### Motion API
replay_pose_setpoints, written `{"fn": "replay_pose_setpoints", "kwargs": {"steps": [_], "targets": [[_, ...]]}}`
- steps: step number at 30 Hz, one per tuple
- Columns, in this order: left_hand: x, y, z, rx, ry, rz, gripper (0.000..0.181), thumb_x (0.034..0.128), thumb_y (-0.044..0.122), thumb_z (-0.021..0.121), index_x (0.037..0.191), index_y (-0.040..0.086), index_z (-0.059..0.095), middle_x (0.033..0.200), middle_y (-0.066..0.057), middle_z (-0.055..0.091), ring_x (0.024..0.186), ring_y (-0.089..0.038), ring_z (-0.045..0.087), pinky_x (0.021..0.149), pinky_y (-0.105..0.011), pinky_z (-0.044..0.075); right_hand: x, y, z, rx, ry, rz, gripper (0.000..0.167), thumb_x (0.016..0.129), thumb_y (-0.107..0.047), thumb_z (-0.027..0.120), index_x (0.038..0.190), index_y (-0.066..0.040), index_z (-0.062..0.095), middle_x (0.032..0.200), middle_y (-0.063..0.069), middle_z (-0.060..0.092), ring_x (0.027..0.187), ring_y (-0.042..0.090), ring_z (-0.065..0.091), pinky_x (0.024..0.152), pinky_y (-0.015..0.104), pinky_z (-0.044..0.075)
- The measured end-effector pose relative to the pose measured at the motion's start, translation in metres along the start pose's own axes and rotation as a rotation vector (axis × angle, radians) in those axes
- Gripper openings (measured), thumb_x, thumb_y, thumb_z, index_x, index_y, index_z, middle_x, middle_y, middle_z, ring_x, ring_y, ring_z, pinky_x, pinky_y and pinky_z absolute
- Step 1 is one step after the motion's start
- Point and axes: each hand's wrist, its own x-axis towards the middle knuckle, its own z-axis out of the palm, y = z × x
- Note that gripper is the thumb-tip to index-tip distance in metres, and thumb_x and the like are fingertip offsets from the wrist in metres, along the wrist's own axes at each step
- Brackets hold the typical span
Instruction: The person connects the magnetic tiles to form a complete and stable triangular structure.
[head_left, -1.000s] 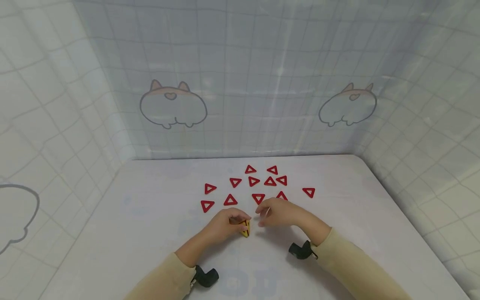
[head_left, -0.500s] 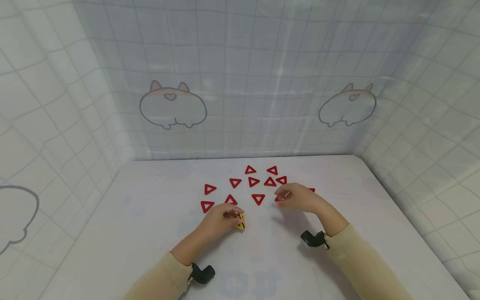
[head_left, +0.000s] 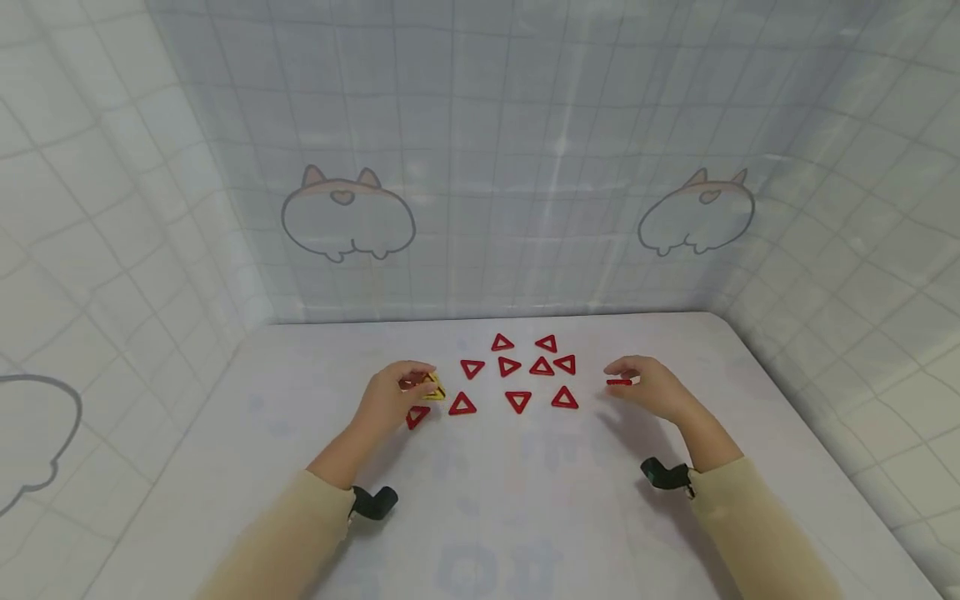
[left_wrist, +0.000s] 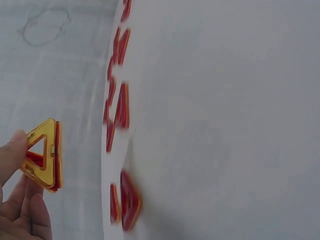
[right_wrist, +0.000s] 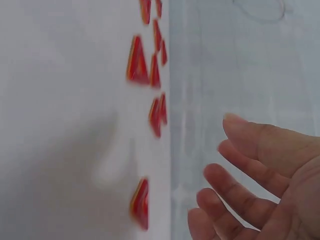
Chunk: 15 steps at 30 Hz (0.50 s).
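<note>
My left hand pinches a yellow triangular magnetic tile between thumb and fingers. In the left wrist view, a red-orange layer shows right behind this yellow tile. Just below that hand lies a red triangular tile, partly covered by it. Over on the right, my right hand hovers with parted fingers around a red tile, of which only a thin strip shows in the head view. The right wrist view shows the fingers loosely bent and holding nothing, with a red tile lying apart from them.
Several more red triangular tiles lie flat and scattered on the white tabletop between the hands. A pale grid-patterned curtain rises behind the table's far edge and along both sides.
My left hand has moved left and away from me with the yellow tile, over the left red tiles. My right hand has gone right, from the middle to the rightmost red tile.
</note>
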Motion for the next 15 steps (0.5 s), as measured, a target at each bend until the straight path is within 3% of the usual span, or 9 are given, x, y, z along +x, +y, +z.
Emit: {"fn": "replay_pose_setpoints", "kwargs": {"steps": [7,15], "targets": [[0.022,-0.017,-0.025,0.048,0.106,0.002,0.035,0.0956,0.024,0.07,0.128,0.011,0.066,0.12,-0.013,0.066,0.11,-0.031,0.059,0.091,-0.044,0.053,0.005,0.023,-0.004,0.023,-0.001,0.074,0.037,0.093,-0.021,0.073,0.125,-0.006,0.066,0.13,0.019,0.06,0.124,0.04,0.049,0.097,0.057,0.045],[0.039,-0.032,-0.032,0.064,0.149,0.005,0.033,0.0967,0.016,0.068,0.128,0.004,0.065,0.119,-0.018,0.066,0.114,-0.034,0.061,0.099,-0.048,0.047,0.013,0.041,0.0,0.086,-0.047,0.175,0.042,0.089,-0.017,0.076,0.129,-0.007,0.064,0.132,0.02,0.057,0.123,0.039,0.05,0.1,0.056,0.043]]}}
